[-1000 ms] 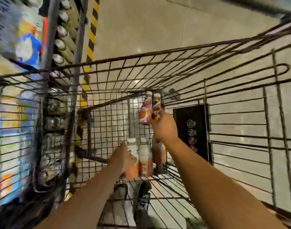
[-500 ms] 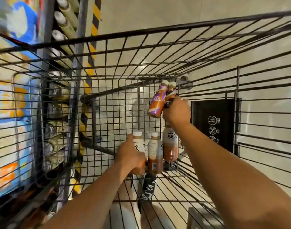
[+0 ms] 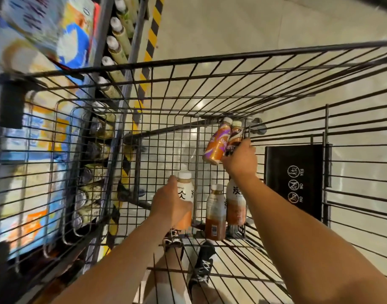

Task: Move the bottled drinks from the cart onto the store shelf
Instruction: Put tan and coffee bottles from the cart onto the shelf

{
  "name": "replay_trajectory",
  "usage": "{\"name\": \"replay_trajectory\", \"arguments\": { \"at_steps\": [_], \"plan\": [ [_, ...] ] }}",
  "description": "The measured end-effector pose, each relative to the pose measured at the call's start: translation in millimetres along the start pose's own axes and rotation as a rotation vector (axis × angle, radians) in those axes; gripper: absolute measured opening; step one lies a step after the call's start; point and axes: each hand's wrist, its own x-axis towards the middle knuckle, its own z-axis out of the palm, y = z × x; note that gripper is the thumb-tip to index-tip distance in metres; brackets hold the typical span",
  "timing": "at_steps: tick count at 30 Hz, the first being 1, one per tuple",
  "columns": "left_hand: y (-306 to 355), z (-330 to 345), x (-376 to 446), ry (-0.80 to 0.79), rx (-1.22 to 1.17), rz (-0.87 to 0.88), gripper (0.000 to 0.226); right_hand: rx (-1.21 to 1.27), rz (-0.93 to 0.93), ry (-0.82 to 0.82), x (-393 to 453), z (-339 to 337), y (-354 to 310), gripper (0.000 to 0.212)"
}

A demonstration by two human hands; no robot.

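Both my arms reach down into a black wire cart (image 3: 210, 60). My right hand (image 3: 241, 160) grips two small bottles above the cart floor: an orange and purple one (image 3: 216, 142) and a dark brown one (image 3: 234, 137). My left hand (image 3: 171, 204) is wrapped around a white-capped bottle (image 3: 186, 189) with an orange lower half. Two more bottles stand on the cart floor beside it, a brown one (image 3: 215, 212) and a white and tan one (image 3: 235, 204). The store shelf (image 3: 113, 38) with rows of white-capped bottles is at the upper left.
A black sign panel (image 3: 295, 181) hangs on the cart's right wall. Colourful packages (image 3: 45, 29) fill the shelf at the far left, blurred. A yellow and black striped strip (image 3: 153, 29) runs along the shelf base. My shoes (image 3: 201, 268) show through the cart floor.
My left hand has lifted its bottle slightly away from the two standing ones. My right hand keeps the two small bottles raised. The view has tipped further down into the cart.
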Motion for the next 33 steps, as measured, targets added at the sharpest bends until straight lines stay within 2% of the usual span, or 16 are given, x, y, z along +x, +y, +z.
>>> {"name": "replay_trajectory", "arguments": {
  "at_steps": [3,7,8,11,19,22,24,29,33],
  "plan": [
    [-2.1,-14.2,-4.7,0.041,-0.023,0.009,0.067,0.151,0.076,-0.038,-5.3,-9.0,-3.4,0.073],
    [5.4,-43.5,-22.8,0.152,-0.024,0.011,0.056,0.340,0.083,-0.037,-5.4,-16.5,13.1,0.077],
    [9.2,-51.5,-29.4,0.174,-0.039,0.016,0.062,0.398,0.063,-0.037,-15.2,-27.0,10.2,0.073],
    [25.3,-80.0,-58.5,0.210,-0.146,0.031,0.074,0.547,0.023,-0.051,-74.3,-80.2,-15.1,0.042],
    [69.8,-162.0,-176.7,0.477,-0.197,0.230,0.072,0.672,-0.303,0.008,-195.1,-184.5,-27.3,0.057],
    [92.7,-189.6,-229.4,0.524,-0.258,0.236,0.065,0.706,-0.414,0.039,-230.7,-227.2,-35.9,0.060],
    [107.2,-204.1,-263.4,0.562,-0.297,0.261,0.071,0.732,-0.486,0.053,-250.6,-256.3,-40.8,0.064],
    [142.5,-232.8,-353.3,0.791,-0.251,0.358,0.084,0.793,-0.683,0.096,-308.6,-333.8,-46.2,0.068],
    [168.9,-246.8,-429.2,0.932,-0.283,0.439,0.074,0.821,-0.829,0.128,-351.2,-390.7,-43.6,0.069]
  ]
}}
